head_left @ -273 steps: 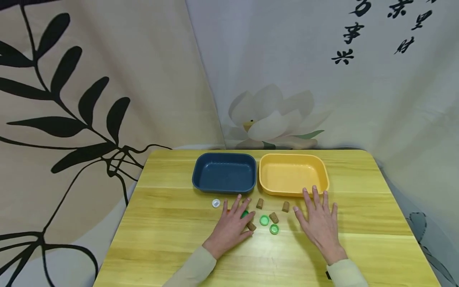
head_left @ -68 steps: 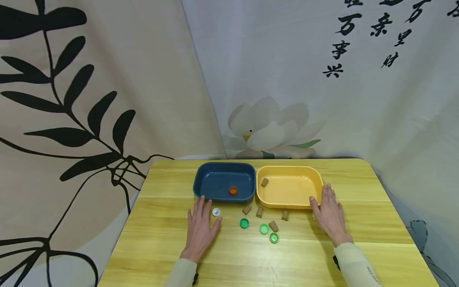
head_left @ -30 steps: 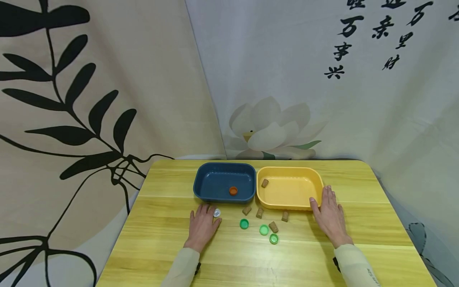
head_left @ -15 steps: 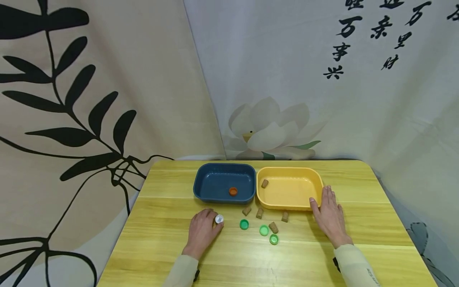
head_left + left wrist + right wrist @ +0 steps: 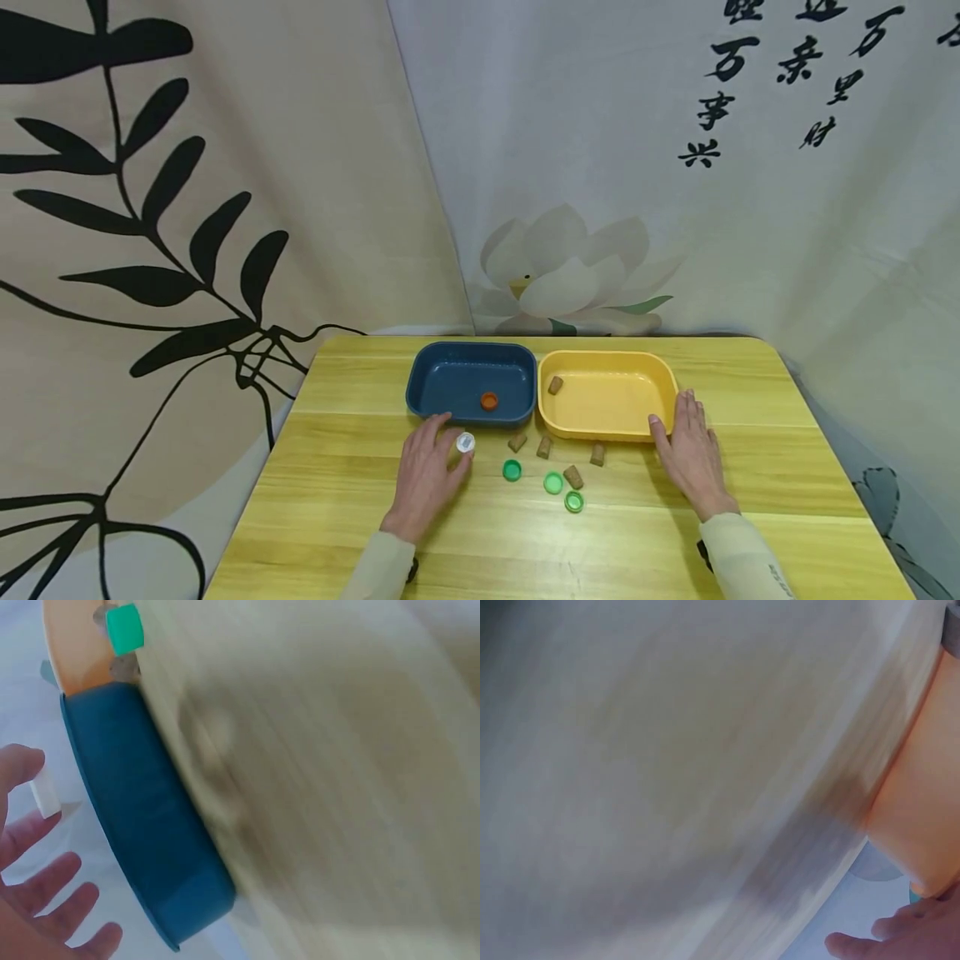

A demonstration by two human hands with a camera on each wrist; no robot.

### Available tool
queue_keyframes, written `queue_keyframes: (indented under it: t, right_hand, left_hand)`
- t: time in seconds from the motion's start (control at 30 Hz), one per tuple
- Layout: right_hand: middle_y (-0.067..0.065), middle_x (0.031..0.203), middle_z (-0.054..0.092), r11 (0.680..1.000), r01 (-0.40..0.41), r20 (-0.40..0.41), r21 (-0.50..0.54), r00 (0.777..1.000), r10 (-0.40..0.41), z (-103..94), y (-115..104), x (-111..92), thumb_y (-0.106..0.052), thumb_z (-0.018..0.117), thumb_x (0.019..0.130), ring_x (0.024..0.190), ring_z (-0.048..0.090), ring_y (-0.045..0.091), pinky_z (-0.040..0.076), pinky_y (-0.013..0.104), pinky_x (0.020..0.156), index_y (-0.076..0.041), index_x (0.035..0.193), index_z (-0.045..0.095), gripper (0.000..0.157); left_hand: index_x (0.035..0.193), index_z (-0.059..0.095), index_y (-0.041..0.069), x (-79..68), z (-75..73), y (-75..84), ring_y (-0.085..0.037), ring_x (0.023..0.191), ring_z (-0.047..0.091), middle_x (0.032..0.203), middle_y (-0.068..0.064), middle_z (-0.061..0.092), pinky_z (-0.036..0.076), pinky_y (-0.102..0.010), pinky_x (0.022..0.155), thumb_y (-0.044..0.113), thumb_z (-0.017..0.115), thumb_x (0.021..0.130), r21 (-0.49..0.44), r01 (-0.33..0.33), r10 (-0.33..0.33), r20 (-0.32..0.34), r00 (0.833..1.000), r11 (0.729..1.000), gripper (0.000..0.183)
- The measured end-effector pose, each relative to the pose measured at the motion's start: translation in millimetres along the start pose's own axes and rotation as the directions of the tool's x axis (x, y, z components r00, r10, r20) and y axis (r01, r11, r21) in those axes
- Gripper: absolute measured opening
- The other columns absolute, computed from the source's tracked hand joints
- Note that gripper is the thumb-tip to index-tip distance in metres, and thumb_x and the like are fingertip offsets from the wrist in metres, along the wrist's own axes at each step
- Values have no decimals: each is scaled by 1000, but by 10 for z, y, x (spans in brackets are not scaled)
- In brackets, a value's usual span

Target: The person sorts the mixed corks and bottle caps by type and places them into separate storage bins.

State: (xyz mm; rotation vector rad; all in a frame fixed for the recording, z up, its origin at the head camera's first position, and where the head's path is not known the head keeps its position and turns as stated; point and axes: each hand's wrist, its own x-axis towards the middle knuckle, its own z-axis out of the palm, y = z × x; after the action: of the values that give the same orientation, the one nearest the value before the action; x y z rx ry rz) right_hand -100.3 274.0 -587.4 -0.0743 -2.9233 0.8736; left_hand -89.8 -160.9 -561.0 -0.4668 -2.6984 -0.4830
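Observation:
Between the thumb and index finger of my left hand [image 5: 425, 477] a white bottle cap [image 5: 466, 442] is pinched, just in front of the blue tray [image 5: 471, 419]. The left wrist view has the white cap [image 5: 46, 793] edge-on, with the other fingers spread. An orange cap [image 5: 489, 402] lies inside the blue tray. My right hand [image 5: 693, 458] rests with straight fingers against the right front corner of the yellow tray [image 5: 607, 435]. In that tray lies one cork [image 5: 555, 385]. In the right wrist view only part of the right hand [image 5: 911, 937] shows beside the tray.
In front of the trays several corks lie on the wooden table [image 5: 510, 558], among them one cork [image 5: 573, 477] near the middle. Close by are a dark green cap [image 5: 512, 470], a light green cap [image 5: 552, 482] and another green cap [image 5: 573, 501]. Printed cloth hangs behind.
The left hand has picked the white cap off the table and lifted it toward the blue tray. Earlier, the orange cap and a cork came into the trays. The right hand stays at the yellow tray.

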Motion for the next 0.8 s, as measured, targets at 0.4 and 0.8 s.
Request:
queue_keyframes:
  t: [0.4, 0.8]
  right_hand:
    - [34, 167, 3, 1000, -6, -16, -4, 1000, 6, 20, 26, -8, -51, 29, 112, 152, 8, 55, 16, 78, 112, 11, 160, 2, 83]
    - [33, 167, 0, 1000, -7, -8, 14, 1000, 8, 15, -8, -11, -51, 29, 111, 153, 6, 54, 14, 78, 113, 11, 160, 2, 83]
  left_hand:
    - [119, 76, 11, 482, 26, -111, -44, 140, 45, 146, -18, 56, 37, -70, 109, 29, 80, 91, 33, 8, -8, -11, 1000, 999, 34]
    - [125, 74, 14, 902, 140, -296, -47, 148, 34, 156, -19, 47, 29, -72, 114, 35, 75, 96, 79, 119, -130, 153, 980, 990, 36]
